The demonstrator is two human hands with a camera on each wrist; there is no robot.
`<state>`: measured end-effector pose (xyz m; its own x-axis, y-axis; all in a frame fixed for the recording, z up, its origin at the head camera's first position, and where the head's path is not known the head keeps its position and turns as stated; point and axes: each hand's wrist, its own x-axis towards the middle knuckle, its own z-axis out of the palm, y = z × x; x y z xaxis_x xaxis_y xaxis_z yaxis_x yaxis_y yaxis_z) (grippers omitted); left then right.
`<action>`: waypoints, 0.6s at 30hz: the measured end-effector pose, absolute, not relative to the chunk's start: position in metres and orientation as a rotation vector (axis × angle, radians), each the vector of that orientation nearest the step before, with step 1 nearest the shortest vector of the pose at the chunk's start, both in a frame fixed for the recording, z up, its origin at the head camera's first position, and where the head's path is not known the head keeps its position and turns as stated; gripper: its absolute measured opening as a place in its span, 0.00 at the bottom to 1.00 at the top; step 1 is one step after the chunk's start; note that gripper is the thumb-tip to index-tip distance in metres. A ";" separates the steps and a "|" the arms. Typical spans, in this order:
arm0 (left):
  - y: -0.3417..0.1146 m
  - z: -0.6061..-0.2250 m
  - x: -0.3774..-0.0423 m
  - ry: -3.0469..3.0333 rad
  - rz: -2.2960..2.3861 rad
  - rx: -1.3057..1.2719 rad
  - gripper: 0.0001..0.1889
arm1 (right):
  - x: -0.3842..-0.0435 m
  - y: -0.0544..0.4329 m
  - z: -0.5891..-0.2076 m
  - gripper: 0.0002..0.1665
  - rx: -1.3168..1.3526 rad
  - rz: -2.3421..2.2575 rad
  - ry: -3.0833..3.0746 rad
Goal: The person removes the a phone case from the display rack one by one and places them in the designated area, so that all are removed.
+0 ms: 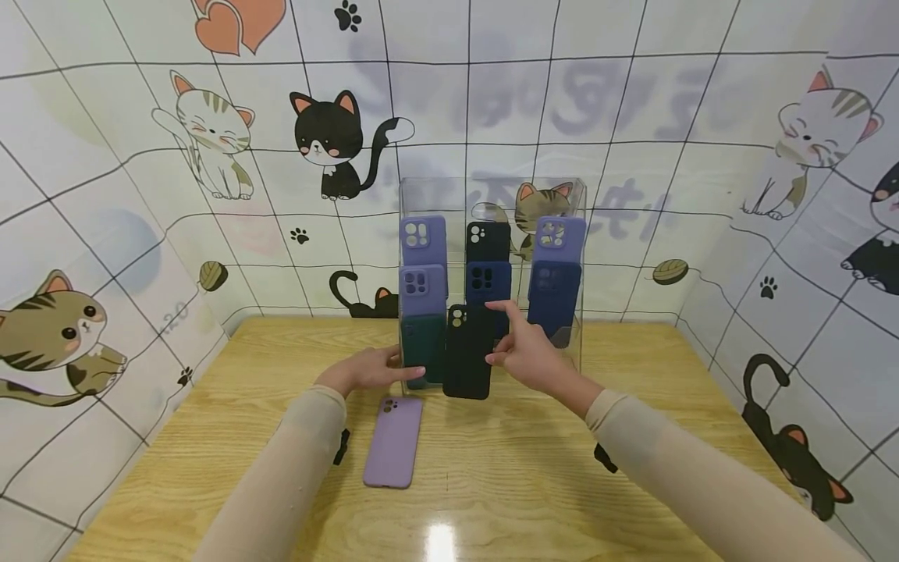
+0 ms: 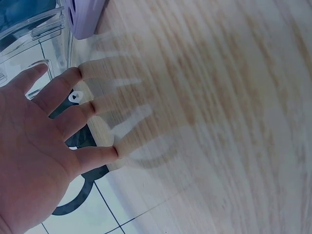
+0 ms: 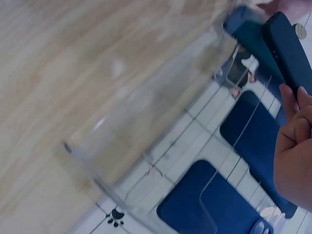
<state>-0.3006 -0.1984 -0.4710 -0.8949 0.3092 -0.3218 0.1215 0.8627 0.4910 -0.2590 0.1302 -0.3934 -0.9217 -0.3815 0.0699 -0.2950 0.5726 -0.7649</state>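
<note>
One black phone case (image 1: 469, 355) was pinched by the right hand (image 1: 530, 355) before the clear acrylic display stand (image 1: 581, 195), its long axis nearly upright, camera cutouts uppermost; the left hand (image 1: 368, 368), fingers loosely extended, was held at the stand's left edge.

Clock from head-view centre. White sheet (image 1: 435, 101) with black grid lines fills 9 through 12 to 3, slightly wavy. Prints on it: orange hearts (image 1: 256, 23) at 11, cut by top edge; paw print (image 1: 347, 16) also 11, nearer 12. Striped white cat (image 1: 218, 129) at 10, black-and-white cat (image 1: 328, 129) just beside it toward 11. Tan striped cat (image 1: 66, 320) at 9. Yarn ball (image 1: 670, 271) at 3. Black cat (image 1: 776, 449) at 4, tilted. Wood-grain surface (image 1: 520, 484) at 6, glare spot near the bottom edge.
</note>
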 end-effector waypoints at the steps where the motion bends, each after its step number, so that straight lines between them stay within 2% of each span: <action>1: -0.198 -0.471 -0.300 2.642 0.660 0.319 0.60 | -0.257 0.128 -0.394 0.53 -0.570 -1.290 2.669; 18: -0.198 -0.470 -0.300 2.646 0.642 0.305 0.60 | -0.237 0.112 -0.425 0.54 -0.461 -1.385 2.376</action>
